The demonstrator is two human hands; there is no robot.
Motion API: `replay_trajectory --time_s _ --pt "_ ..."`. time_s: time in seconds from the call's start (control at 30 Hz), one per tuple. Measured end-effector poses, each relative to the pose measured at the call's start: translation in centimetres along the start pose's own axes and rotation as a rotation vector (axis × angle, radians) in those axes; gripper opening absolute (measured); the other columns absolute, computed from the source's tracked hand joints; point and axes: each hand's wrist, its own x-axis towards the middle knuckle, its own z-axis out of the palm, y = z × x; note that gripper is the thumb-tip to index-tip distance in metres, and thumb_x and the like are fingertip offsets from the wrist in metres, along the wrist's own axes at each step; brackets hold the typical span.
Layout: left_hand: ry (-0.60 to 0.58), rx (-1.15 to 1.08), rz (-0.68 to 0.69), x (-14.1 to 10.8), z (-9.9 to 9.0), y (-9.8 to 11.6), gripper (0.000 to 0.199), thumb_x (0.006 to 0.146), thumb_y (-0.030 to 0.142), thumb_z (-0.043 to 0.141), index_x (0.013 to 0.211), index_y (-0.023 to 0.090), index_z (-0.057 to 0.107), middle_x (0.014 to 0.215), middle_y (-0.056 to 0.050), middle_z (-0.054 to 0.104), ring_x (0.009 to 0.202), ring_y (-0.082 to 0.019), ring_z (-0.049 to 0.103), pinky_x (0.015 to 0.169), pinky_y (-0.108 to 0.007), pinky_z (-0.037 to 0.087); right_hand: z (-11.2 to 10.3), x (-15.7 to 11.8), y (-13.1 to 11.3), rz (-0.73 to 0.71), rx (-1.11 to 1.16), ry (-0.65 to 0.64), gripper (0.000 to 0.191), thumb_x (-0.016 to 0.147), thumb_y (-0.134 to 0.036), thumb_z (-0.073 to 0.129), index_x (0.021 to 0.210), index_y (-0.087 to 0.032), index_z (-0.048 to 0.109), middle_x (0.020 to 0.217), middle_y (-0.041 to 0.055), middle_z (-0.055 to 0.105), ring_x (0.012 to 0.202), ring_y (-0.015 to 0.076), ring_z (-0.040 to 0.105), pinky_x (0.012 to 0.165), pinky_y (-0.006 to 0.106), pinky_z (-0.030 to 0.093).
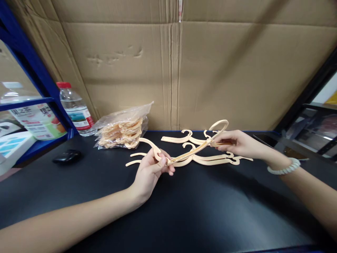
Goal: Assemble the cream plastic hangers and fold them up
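A cream plastic hanger (191,152) is held up between my two hands, tilted, with its hook toward the upper right. My left hand (150,171) pinches its lower left part, where a curved arm sticks out to the upper left. Closed round the part near the hook is my right hand (238,143), which has a pale coiled band on its wrist. Several more cream hangers (213,162) lie on the black table (184,211), behind and beneath the held one. Their overlap hides some of their parts.
A clear plastic bag (121,130) full of cream hangers lies at the back left. Left of it are a red-capped bottle (79,114), a black mouse (67,156) and a blue shelf frame (39,75). A cardboard wall (126,63) closes off the back.
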Motion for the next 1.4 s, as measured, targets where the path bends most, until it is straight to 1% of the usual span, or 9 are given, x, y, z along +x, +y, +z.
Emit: replay_trajectory --time_s 0.23,0.47,0.63,0.87,1.0,1.1,1.27,1.33,1.4 --pt "0.014 -0.008 -0.004 0.1 0.1 0.1 0.017 0.078 0.022 0.07 0.074 0.015 0.055 0.074 -0.001 0.063 0.059 -0.015 0.062 0.055 -0.028 0.05 0.2 0.0 -0.1 0.031 0.01 0.03 0.026 0.076 -0.041 0.066 0.087 -0.018 0.071 0.094 0.0076 0.071 0.088 0.0236 0.065 0.081 0.036 0.052" --pt "0.03 -0.009 -0.017 0.1 0.1 0.1 0.02 0.078 0.02 0.07 0.074 0.016 0.051 0.071 0.0 0.061 0.057 -0.014 0.06 0.054 -0.026 0.047 0.3 0.0 0.0 0.007 -0.007 0.022 0.021 0.079 -0.036 0.063 0.087 -0.019 0.071 0.095 0.0073 0.07 0.089 0.0234 0.064 0.081 0.037 0.052" --pt "0.057 0.027 -0.034 0.1 0.2 0.0 0.02 0.077 0.016 0.068 0.071 0.017 0.048 0.065 0.0 0.06 0.055 -0.012 0.056 0.052 -0.023 0.041 0.4 0.0 -0.2 0.014 -0.021 0.023 0.022 0.08 -0.038 0.063 0.088 -0.019 0.071 0.094 0.0073 0.07 0.087 0.023 0.064 0.079 0.037 0.052" --pt "0.127 0.095 -0.014 0.3 0.2 -0.1 0.02 0.076 0.013 0.064 0.071 0.018 0.045 0.059 0.004 0.056 0.051 -0.01 0.05 0.048 -0.02 0.036 0.4 0.0 -1.1 -0.056 -0.112 -0.011 0.023 0.083 -0.037 0.058 0.088 -0.018 0.071 0.083 0.0057 0.067 0.077 0.02 0.061 0.07 0.032 0.049" --pt "0.157 0.084 0.021 0.3 0.0 -0.2 0.021 0.073 0.012 0.066 0.071 0.018 0.045 0.064 0.003 0.058 0.053 -0.01 0.053 0.05 -0.021 0.039 0.4 -0.1 -1.8 -0.051 -0.135 -0.015 0.025 0.083 -0.039 0.058 0.087 -0.018 0.071 0.079 0.0054 0.066 0.073 0.0193 0.058 0.067 0.031 0.047" --pt "0.206 0.082 0.042 0.4 0.1 -0.1 0.023 0.071 0.012 0.07 0.071 0.017 0.047 0.068 0.003 0.061 0.055 -0.01 0.057 0.055 -0.023 0.045 0.5 -0.1 -2.1 -0.009 -0.163 0.003 0.026 0.082 -0.041 0.058 0.087 -0.018 0.071 0.075 0.0045 0.065 0.068 0.0179 0.056 0.062 0.03 0.045" --pt "0.233 0.038 0.032 0.4 0.3 0.3 0.034 0.067 0.02 0.08 0.068 0.017 0.046 0.077 -0.002 0.069 0.067 -0.015 0.067 0.071 -0.03 0.055 0.7 0.0 -2.0 0.056 -0.072 0.034 0.028 0.081 -0.044 0.059 0.09 -0.02 0.07 0.077 0.0039 0.065 0.067 0.0171 0.057 0.06 0.029 0.046" --pt "0.227 0.05 0.015 0.4 0.3 0.3 0.035 0.067 0.025 0.081 0.068 0.017 0.048 0.076 -0.003 0.07 0.071 -0.017 0.069 0.073 -0.03 0.055 0.7 0.0 -1.8 0.084 -0.032 0.067 0.029 0.079 -0.045 0.061 0.09 -0.019 0.07 0.076 0.0038 0.065 0.063 0.0158 0.056 0.057 0.028 0.046" --pt "0.209 0.07 -0.006 0.4 0.3 0.3 0.031 0.07 0.029 0.079 0.073 0.016 0.051 0.079 -0.005 0.072 0.071 -0.018 0.07 0.072 -0.03 0.055 0.7 0.1 -1.7 0.113 0.013 0.082 0.03 0.078 -0.045 0.063 0.091 -0.018 0.069 0.073 0.0031 0.063 0.057 0.0137 0.054 0.052 0.027 0.044"
